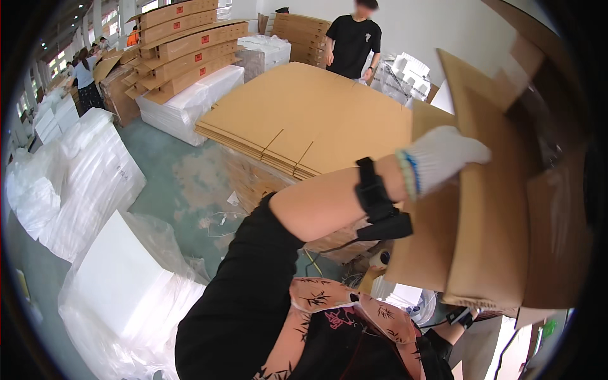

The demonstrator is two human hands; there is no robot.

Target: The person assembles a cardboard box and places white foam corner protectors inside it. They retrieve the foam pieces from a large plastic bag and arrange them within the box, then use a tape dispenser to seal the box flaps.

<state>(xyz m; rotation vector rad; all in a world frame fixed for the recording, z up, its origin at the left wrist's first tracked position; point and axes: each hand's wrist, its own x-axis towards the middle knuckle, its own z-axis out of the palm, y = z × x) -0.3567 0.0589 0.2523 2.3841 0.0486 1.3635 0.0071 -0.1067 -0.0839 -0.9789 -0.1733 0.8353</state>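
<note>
My left hand point(443, 158), white knit glove, fingers curled over edge of box point(500, 209), gripping it. Box: plain brown corrugated, flaps open, held upright at my right, chest height. Right hand point(382, 288) under box, fingers hidden; grip unclear. Flat cardboard stack point(304, 120) behind.

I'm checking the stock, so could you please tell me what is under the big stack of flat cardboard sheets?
Under the stack of flat cardboard sheets sits a brown cardboard box on the green floor. The gloved left hand and arm hide its right part.

Packing warehouse: stacked flat cartons point(304, 120)
</note>
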